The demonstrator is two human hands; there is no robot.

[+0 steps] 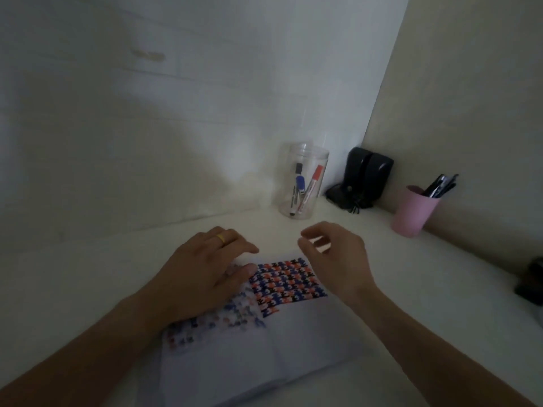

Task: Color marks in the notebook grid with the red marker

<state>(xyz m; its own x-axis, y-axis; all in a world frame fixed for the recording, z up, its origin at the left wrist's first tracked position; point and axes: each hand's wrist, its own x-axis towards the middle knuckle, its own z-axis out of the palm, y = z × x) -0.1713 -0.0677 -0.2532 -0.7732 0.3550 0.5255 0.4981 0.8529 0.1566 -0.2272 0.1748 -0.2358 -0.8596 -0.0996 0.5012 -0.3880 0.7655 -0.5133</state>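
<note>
An open notebook (264, 348) lies on the white desk, its right page filled at the top with a grid of red, blue and black marks (289, 282). My left hand (205, 271), a gold ring on one finger, rests flat on the left page with fingers spread. Above the page's upper right corner hovers my right hand (335, 257), fingers curled and apart, holding nothing. The red marker (312, 186) stands capped in a clear jar (302, 180) behind the notebook, beside a blue marker (300, 185) and a black marker (296, 189).
A pink cup (412, 212) with dark pens stands at the right by the wall. A black device (363, 177) with a cord sits in the corner. Another dark object (531, 282) lies at the right edge. Walls close the desk at back and right.
</note>
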